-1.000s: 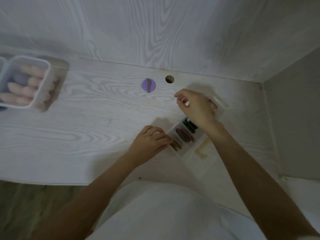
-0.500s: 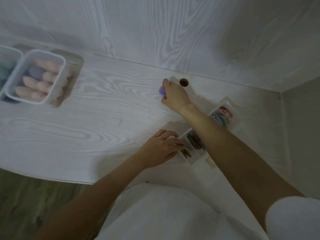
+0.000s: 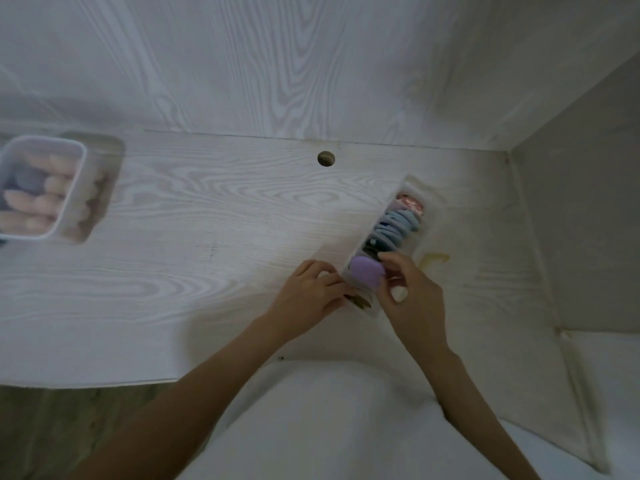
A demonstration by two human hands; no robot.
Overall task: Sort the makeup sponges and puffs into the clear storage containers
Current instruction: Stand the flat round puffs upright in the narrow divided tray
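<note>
The right hand [image 3: 410, 299] pinches a purple makeup puff [image 3: 367, 273] between thumb and fingertips, holding it edge-up right over the near end of a long clear divided container [image 3: 415, 244] that runs diagonally from near the hands toward the far right corner of the tabletop [image 3: 194, 237]. The puff sits just left of the right grip, its flat face turned across the container's long axis, so it looks ready to slot in beside the others. The left hand [image 3: 308, 299] curls its fingers against the container's near left wall, steadying it. Farther along the container stand rows of puffs on edge: dark ones, then blue-grey ones, then a pink patterned one at the far end. Near the left edge, well apart, a clear square tub [image 3: 74, 188] holds pink sponges and at least one dark bluish one.
</note>
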